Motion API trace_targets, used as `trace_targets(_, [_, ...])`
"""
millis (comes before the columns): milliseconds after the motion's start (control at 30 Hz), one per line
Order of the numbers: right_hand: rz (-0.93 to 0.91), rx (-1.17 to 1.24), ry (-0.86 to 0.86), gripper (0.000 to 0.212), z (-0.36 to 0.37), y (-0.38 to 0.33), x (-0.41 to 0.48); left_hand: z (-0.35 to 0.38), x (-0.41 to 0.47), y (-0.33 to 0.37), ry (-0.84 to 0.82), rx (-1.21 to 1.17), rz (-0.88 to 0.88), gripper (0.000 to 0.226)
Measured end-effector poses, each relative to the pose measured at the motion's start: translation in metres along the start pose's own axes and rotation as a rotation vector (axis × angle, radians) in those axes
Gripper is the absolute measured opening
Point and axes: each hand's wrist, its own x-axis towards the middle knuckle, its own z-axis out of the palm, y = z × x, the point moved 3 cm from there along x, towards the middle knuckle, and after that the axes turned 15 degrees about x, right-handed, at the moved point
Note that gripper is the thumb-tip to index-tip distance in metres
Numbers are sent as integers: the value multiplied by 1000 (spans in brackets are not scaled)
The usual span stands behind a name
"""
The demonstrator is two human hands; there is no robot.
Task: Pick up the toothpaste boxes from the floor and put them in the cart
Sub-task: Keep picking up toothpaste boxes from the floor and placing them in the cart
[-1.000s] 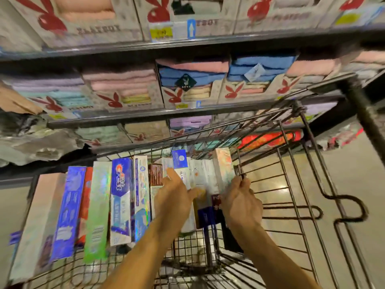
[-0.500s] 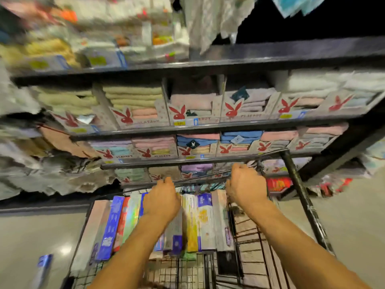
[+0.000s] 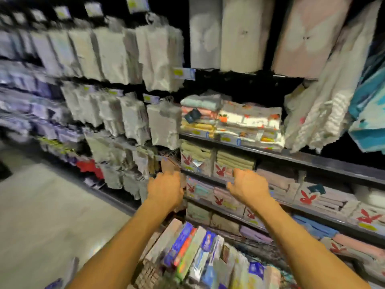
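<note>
Left hand (image 3: pixel 165 190) and right hand (image 3: pixel 248 187) outstretched, knuckles up, beyond toothpaste boxes (image 3: pixel 193 251).

No lettering readable through the blur — only red rabbit logos (image 3: pixel 220 170) on towel boxes (image 3: pixel 325 202).

Hands: two, left hand (image 3: pixel 166 190), right hand (image 3: pixel 248 186). Colourful cardboard toothpaste boxes (image 3: pixel 188 253) in wire cart (image 3: pixel 145 274): roughly eight, blurred. Blue box (image 3: pixel 54 284) on pale floor (image 3: pixel 52 215): one.
</note>
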Motion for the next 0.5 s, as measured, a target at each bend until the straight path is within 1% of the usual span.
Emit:
trace_targets(100, [-131, -3, -29, 41, 5, -82, 9, -7, -25, -77, 5, 9, -117, 40])
trace_targets(233, [-331, 32, -71, 35, 29, -198, 5, 5, -74, -187, -8, 10, -309, 37])
trace_targets(300, [-416, 41, -84, 38, 47, -255, 0, 20, -101, -242, -18, -11, -399, 36])
trace_targets(400, [-516, 64, -109, 47, 81, -336, -12, 49, -142, -321, -37, 9, -496, 41])
trace_targets(500, [-589, 64, -150, 42, 118, -412, -29, 79, -183, -392, -69, 15, -583, 42])
